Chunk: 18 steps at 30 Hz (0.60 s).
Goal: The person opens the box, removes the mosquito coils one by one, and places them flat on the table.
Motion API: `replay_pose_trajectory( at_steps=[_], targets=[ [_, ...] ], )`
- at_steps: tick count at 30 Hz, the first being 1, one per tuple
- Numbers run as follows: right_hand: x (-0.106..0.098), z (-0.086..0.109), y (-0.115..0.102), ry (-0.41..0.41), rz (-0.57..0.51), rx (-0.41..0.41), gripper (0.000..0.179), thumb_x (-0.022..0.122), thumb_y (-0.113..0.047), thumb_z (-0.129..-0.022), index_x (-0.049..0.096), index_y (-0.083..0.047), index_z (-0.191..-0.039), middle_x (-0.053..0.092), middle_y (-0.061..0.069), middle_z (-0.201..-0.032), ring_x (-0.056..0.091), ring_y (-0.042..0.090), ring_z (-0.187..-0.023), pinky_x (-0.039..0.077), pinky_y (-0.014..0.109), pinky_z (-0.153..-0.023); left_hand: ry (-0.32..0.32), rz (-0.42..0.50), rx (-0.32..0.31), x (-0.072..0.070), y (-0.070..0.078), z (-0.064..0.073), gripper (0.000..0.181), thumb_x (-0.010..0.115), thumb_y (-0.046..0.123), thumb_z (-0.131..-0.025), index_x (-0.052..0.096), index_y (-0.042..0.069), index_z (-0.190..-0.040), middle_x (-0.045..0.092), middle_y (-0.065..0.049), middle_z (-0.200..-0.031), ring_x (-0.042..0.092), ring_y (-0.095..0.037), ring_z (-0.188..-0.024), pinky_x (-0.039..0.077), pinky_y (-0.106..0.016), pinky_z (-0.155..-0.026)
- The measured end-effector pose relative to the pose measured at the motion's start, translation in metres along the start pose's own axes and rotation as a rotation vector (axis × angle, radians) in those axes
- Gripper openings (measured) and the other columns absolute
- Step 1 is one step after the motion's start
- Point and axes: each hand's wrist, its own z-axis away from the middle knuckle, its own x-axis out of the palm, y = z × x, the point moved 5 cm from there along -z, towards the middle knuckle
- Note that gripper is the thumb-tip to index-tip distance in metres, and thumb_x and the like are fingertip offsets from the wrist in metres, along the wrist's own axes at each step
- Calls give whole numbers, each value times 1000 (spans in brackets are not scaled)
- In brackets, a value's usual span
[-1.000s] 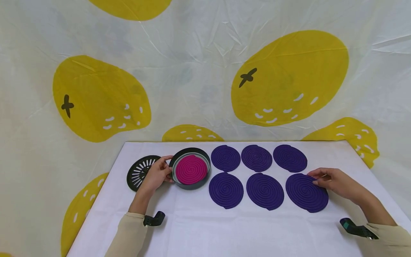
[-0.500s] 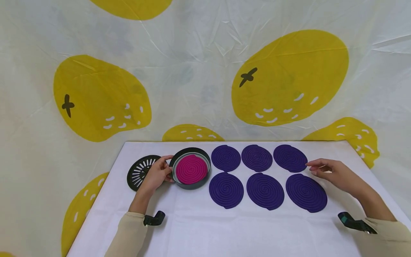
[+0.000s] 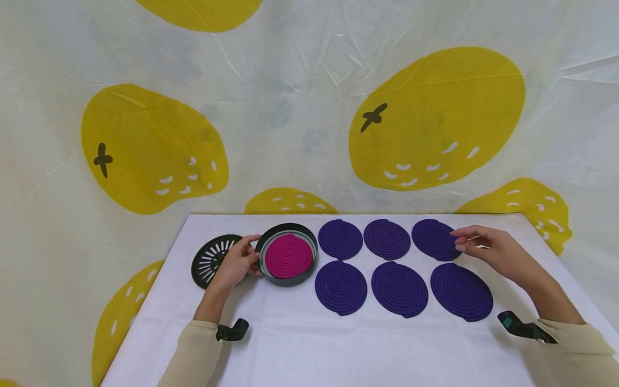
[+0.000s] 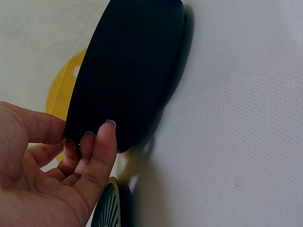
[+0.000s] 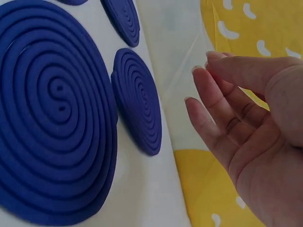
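A round dark mosquito coil holder stands at the left of the table with a pink mosquito coil lying in it. My left hand grips the holder's left edge; the left wrist view shows thumb and fingers at the dark side of the holder. Purple mosquito coils lie flat in two rows to the right. Over the right edge of the back-row right coil hover the fingers of my right hand. In the right wrist view this hand holds nothing and its fingers are loosely bent.
A black slotted lid lies left of the holder, partly behind my left hand. The front-row right coil is below my right hand. Behind the white-covered table hangs a lemon-print cloth.
My right hand has left the front-row right coil and moved back and a little left, to the back-row right coil. The left hand stays on the holder.
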Motion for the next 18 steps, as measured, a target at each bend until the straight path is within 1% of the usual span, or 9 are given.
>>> replay_pose_trajectory(
  at_steps=[2, 5, 8, 12, 15, 18],
  targets=[
    [1, -2, -5, 6, -10, -7, 27, 65, -5, -98, 65, -2, -125, 73, 6, -104, 65, 2, -91, 51, 9, -77, -4, -7, -9, 0, 2, 1, 52, 53, -5, -99, 47, 6, -149, 46, -6, -87, 58, -21, -68, 63, -38, -64],
    [1, -6, -11, 13, -25, -24, 28, 65, -4, -98, 65, -2, -126, 74, 0, -105, 66, 0, -91, 51, 8, -78, -16, -12, -16, 1, 15, 9, 52, 52, -6, -99, 46, 2, -149, 46, -8, -87, 59, -23, -69, 63, -40, -67],
    [3, -10, -19, 12, -34, -44, 29, 65, -2, -97, 65, -3, -126, 74, -6, -106, 66, -2, -92, 51, 8, -79, -19, -13, -13, 1, 16, 10, 52, 52, -7, -99, 45, 1, -149, 46, -8, -87, 59, -23, -69, 63, -41, -67],
    [5, -14, -31, 5, -38, -62, 30, 65, -1, -97, 65, -3, -127, 74, -6, -107, 66, -4, -93, 52, 9, -79, -7, -6, 1, 0, 2, 2, 51, 53, -4, -99, 47, 6, -149, 46, -6, -87, 59, -21, -68, 63, -38, -64],
    [7, -16, -37, -1, -49, -68, 29, 64, -2, -98, 65, -2, -127, 75, -3, -108, 66, -2, -93, 53, 11, -78, 2, -5, 11, 0, 1, 1, 50, 54, -4, -99, 49, 7, -147, 46, -6, -87, 59, -21, -67, 62, -35, -62],
    [9, -18, -42, -10, -60, -68, 29, 64, -3, -98, 65, -3, -127, 75, -4, -109, 66, -3, -94, 54, 12, -76, 3, -4, 15, 0, 1, 2, 50, 54, -5, -99, 50, 7, -147, 45, -6, -87, 59, -20, -65, 62, -35, -62]
  ],
)
